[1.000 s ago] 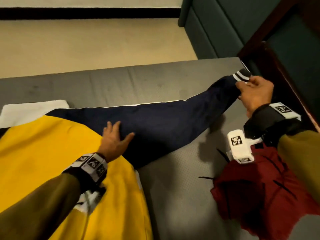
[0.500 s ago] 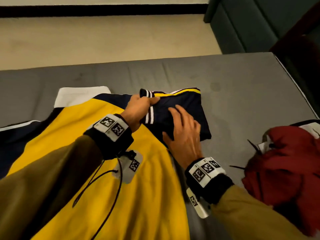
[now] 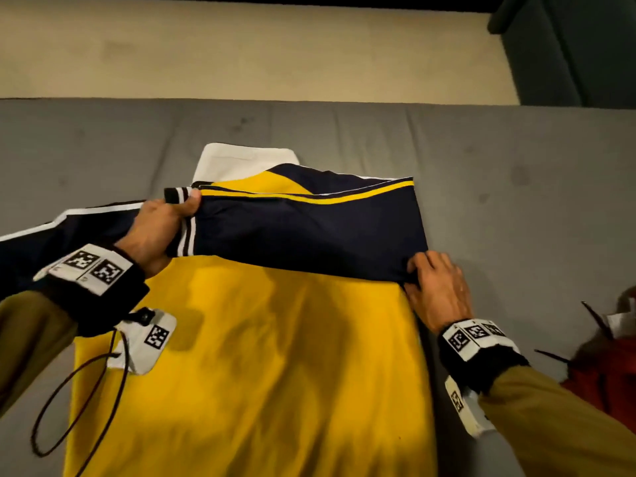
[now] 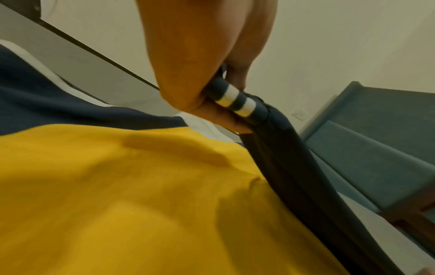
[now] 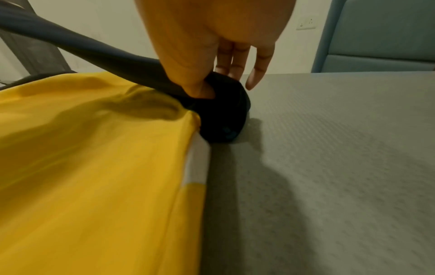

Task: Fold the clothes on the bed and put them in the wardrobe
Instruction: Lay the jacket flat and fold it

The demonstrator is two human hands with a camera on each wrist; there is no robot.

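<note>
A yellow jacket (image 3: 261, 356) with navy sleeves and a white collar (image 3: 241, 160) lies spread on the grey bed (image 3: 516, 173). Its right navy sleeve (image 3: 303, 232) is folded across the chest. My left hand (image 3: 161, 228) grips the striped cuff (image 4: 235, 100) at the jacket's left side, thumb on top. My right hand (image 3: 437, 287) pinches the sleeve's fold (image 5: 219, 111) at the jacket's right edge, thumb tucked into the cloth and the other fingers (image 5: 235, 61) reaching down toward the mattress. The other navy sleeve (image 3: 51, 232) stretches off to the left.
A red garment (image 3: 605, 380) with black drawstrings lies bunched at the bed's right edge. A teal upholstered chair (image 3: 568, 46) stands beyond the far right corner. Beige floor (image 3: 241, 53) runs behind the bed. A thin cable (image 3: 79, 390) loops from my left wrist over the jacket.
The navy sleeve, stretched out to the right a second ago, has been brought over the chest. My left hand took the cuff and drew it left; my right hand moved to the fold.
</note>
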